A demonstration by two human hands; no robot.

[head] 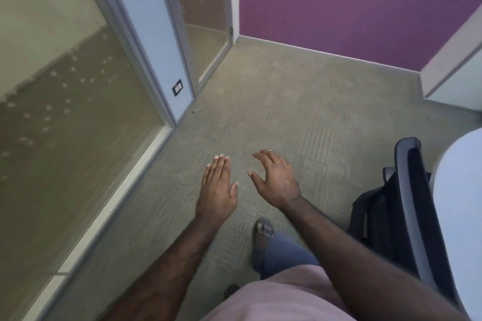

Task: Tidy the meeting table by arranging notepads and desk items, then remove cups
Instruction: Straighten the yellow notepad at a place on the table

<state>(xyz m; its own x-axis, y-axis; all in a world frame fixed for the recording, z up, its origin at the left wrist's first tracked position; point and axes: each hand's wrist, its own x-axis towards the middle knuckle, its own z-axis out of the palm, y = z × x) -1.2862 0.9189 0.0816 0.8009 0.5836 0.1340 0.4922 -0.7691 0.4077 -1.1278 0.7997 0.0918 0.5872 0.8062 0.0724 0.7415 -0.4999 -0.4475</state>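
My left hand (218,185) is stretched out flat over the carpet, fingers together, holding nothing. My right hand (276,177) hovers beside it with fingers spread and curled, also holding nothing. Only a rounded white corner of the meeting table (459,190) shows at the right edge. No notepads, desk items or cups are in view.
A dark office chair (414,206) stands against the table, with a black bag (375,214) hanging at its left. A glass partition (65,112) and a door frame (146,34) line the left. A purple wall (352,2) closes the far side. Grey carpet (287,101) lies ahead.
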